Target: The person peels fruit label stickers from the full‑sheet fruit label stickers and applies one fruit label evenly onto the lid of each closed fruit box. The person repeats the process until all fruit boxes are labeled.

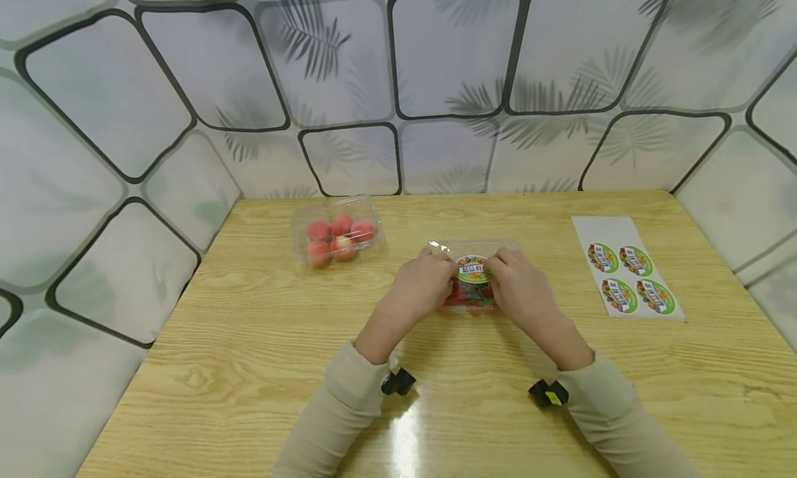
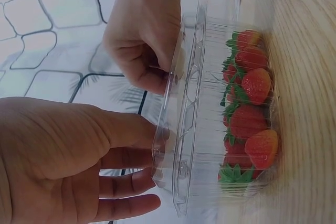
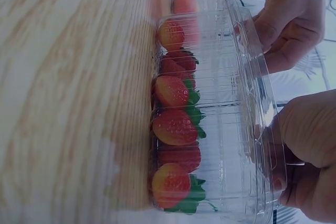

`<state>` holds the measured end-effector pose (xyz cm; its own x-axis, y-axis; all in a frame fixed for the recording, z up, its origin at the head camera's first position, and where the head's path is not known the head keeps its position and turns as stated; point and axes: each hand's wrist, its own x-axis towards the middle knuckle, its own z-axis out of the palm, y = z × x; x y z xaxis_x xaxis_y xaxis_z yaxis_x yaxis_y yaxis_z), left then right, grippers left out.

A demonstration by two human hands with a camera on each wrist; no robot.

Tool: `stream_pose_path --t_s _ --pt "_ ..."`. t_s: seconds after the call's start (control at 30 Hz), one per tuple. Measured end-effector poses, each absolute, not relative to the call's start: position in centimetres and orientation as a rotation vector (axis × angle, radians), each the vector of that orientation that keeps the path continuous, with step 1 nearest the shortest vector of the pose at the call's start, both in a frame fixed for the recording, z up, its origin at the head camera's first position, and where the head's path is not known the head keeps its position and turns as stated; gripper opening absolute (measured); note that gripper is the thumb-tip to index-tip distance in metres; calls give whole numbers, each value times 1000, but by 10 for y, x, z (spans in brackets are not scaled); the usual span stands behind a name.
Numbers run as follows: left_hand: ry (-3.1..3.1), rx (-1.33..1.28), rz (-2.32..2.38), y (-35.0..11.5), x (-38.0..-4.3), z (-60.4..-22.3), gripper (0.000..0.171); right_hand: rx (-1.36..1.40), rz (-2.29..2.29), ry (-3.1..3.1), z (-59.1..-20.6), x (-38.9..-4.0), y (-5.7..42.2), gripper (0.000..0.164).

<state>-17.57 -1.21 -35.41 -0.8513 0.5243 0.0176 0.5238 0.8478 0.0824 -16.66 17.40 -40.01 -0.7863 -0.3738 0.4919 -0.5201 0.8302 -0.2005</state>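
Note:
A clear plastic clamshell box [image 1: 461,302] of strawberries [image 3: 173,127] sits closed on the table in front of me. Its lid [image 2: 191,93] carries a round, colorful sticker [image 1: 474,269]. At the sticker's left side my left hand [image 1: 425,281] touches the lid; the left wrist view shows its thumb on the lid and the other fingers loosely extended. My right hand [image 1: 519,284] presses at the sticker's right side with bent fingers. Both hands partly cover the lid, and the sticker's edges are hidden beneath the fingertips.
Another clear clamshell box [image 1: 299,234], holding several peach-like fruits [image 1: 342,247], stands at the back left. A white sheet [image 1: 607,227] with several round stickers [image 1: 636,260] lies to the right. The wooden table [image 1: 249,381] meets patterned fabric walls [image 1: 454,56] behind and at both sides.

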Motion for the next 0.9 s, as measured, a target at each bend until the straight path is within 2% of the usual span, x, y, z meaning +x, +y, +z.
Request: stream_pose_path --t_s 0.77,0.9 --pt "2984 915 253 -20 -175 -353 10 517 468 -2682 -393 -164 183 16" --pt "2973 908 298 -24 -176 -354 15 482 549 -2751 -390 -164 187 19"
